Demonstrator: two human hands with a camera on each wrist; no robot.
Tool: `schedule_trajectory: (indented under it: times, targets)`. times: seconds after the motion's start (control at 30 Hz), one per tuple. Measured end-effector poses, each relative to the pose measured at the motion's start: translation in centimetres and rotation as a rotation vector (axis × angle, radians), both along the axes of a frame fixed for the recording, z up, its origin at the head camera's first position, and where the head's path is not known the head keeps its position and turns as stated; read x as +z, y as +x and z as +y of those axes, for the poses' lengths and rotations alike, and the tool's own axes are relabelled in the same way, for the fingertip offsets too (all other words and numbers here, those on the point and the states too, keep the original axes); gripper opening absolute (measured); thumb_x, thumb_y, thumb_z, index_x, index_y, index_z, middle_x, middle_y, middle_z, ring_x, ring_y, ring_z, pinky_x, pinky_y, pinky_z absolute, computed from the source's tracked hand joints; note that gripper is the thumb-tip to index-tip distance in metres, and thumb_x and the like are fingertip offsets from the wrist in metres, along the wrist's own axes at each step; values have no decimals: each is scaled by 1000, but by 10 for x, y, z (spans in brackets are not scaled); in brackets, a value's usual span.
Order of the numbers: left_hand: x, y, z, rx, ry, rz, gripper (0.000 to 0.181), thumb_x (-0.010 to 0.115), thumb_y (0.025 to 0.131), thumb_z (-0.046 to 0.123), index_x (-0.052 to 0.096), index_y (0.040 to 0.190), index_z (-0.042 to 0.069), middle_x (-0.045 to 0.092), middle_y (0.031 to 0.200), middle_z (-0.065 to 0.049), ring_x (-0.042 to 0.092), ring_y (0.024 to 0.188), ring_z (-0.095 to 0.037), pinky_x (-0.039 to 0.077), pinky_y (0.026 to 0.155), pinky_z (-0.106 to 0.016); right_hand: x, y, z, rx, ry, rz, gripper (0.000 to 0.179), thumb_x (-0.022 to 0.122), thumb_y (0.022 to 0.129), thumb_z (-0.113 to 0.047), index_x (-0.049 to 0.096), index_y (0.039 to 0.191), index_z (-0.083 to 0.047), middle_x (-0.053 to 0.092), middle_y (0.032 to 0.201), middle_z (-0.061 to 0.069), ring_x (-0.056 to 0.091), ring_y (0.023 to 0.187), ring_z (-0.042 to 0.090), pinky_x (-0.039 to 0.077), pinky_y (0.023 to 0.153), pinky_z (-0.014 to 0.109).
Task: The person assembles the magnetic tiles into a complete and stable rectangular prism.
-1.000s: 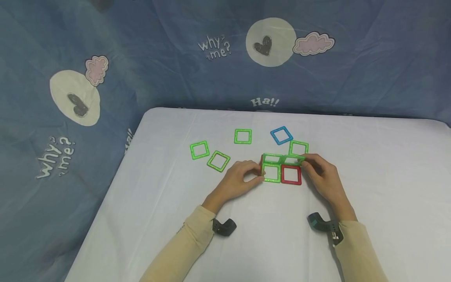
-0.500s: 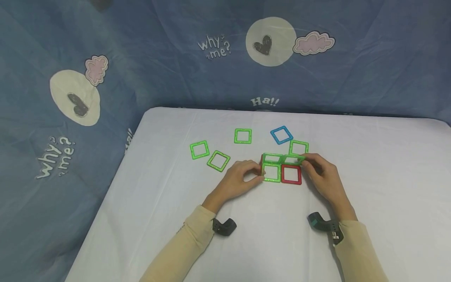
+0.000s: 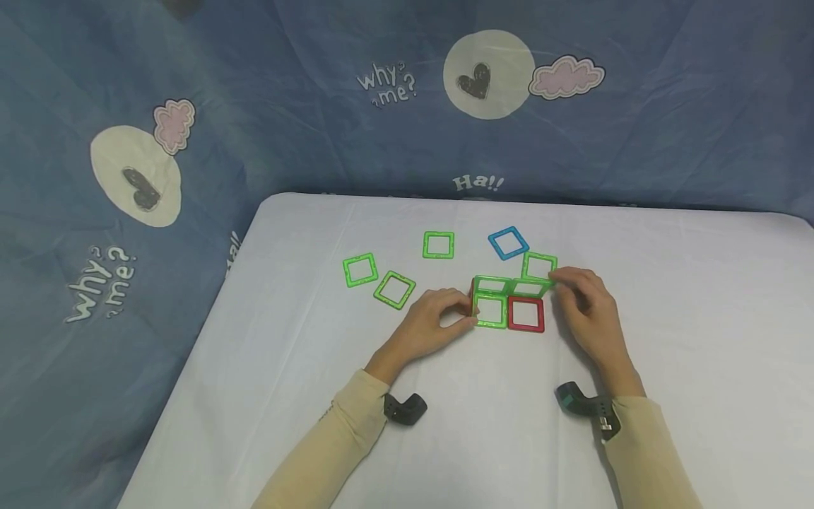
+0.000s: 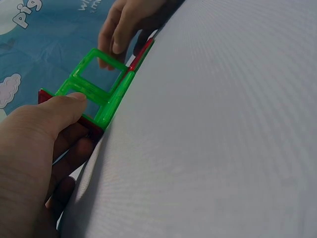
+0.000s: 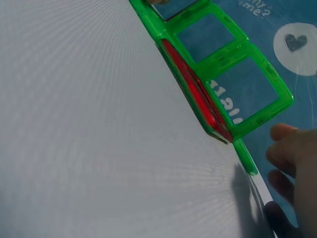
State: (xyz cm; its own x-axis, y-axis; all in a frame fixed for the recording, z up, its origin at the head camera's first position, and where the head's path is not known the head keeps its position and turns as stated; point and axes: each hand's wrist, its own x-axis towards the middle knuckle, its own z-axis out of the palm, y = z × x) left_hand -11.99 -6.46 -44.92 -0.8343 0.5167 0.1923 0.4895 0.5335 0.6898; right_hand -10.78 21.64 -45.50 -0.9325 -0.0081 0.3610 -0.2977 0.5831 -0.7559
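Head view: A blue printed cloth backdrop (image 3: pixel 286 120) hung behind a table (image 3: pixel 483 445) covered in white. The tile assembly stood right of centre on this surface. Its base comprised a green base tile (image 3: pixel 491 325) and, adjoining it on the right, a red base tile (image 3: pixel 526 329), both lying flat. Along the rear edge of the base stood a left upright green tile (image 3: pixel 492 278) and a right upright green tile (image 3: pixel 529 281). My left hand (image 3: pixel 429 325) gripped the left end of the assembly. My right hand (image 3: pixel 591 318) was at the opposite end, fingers loosely bent and holding nothing. Its fingertips were near a loose green tile (image 3: pixel 525 266); contact could not be determined from this angle. A blue tile (image 3: pixel 496 249) lay just behind that piece. Three more green tiles (image 3: pixel 439 256) lay farther left, apart from one another.

Left wrist view: My left thumb (image 4: pixel 74 101) and fingers pinched a red end tile (image 4: pixel 44 95) set upright against the assembly, thumb on the inner side, fingers on the outer. My right hand appeared beyond the far upright.

Right wrist view: The two upright green tiles met edge to edge. A gap separated my right fingertips (image 5: pixel 280 131) from the nearer upright's corner.
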Motion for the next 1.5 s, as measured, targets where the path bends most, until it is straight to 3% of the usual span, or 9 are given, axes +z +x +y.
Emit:
schedule_trajectory:
  times: [0.1,0.2,0.23,0.5,0.8,1.5]
  targets:
    - [-1,0,0,-1,2,4,14,67,88,30,65,100,24,66,98,14,58,96,1,43,95,-27,0,-1,1,29,46,-51,30,55,93,-7,62,122,-12,57,129,8,43,129,21,31,110,36]
    - [-1,0,0,-4,6,9,14,67,88,30,65,100,24,66,98,14,58,96,1,43,94,-27,-1,-2,2,71,112,-81,36,56,93,-9,57,128,-13,52,136,10,38,133,32,27,105,55]
    - [-1,0,0,-5,9,10,14,67,88,30,65,100,24,66,98,14,58,96,1,43,94,-27,-1,-2,2,84,135,-81,37,57,92,-9,56,129,-13,51,137,10,36,134,33,26,104,57]
    - [-2,-1,0,-14,14,17,14,67,88,30,65,100,24,66,97,14,58,95,2,43,93,-27,-1,-2,0,75,208,-86,40,57,91,-8,55,131,-12,52,133,14,38,128,35,28,102,57]
    - [-1,-1,0,-11,9,4,15,67,88,29,65,101,23,67,98,13,59,95,1,43,95,-27,-2,-4,-1,66,227,-34,29,60,88,-3,62,117,-2,53,122,16,39,118,34,33,96,56]
    - [1,-2,0,-35,16,21,21,73,83,21,65,102,21,68,99,10,61,97,-3,43,96,-28,0,-3,-3,-9,227,-69,19,64,86,-4,65,104,4,55,112,18,41,111,33,35,92,50]
